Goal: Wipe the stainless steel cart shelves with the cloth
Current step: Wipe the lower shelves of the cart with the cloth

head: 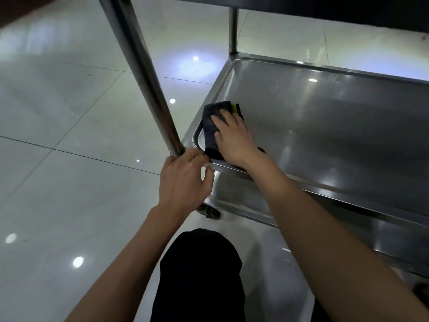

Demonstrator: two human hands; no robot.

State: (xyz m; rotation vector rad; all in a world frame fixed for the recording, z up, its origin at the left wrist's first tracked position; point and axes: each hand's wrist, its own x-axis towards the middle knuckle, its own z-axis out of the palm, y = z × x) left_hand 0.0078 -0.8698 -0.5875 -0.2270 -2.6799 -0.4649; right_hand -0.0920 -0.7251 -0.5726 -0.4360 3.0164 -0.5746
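Note:
A stainless steel cart shelf (325, 126) fills the right half of the head view, with a raised rim. A dark grey cloth (212, 125) with a yellow edge lies folded at the shelf's near left corner. My right hand (234, 138) presses flat on the cloth with straight fingers. My left hand (183, 180) curls round the foot of the cart's near upright post (144, 73), right at the shelf corner. A lower shelf (234, 194) shows beneath, partly hidden by my right forearm.
Glossy pale floor tiles (69, 135) spread to the left with lamp reflections. A second post (233, 29) rises at the far left corner. A black caster (212, 212) sits under the near corner. My dark-trousered knee (199, 275) is just below the cart.

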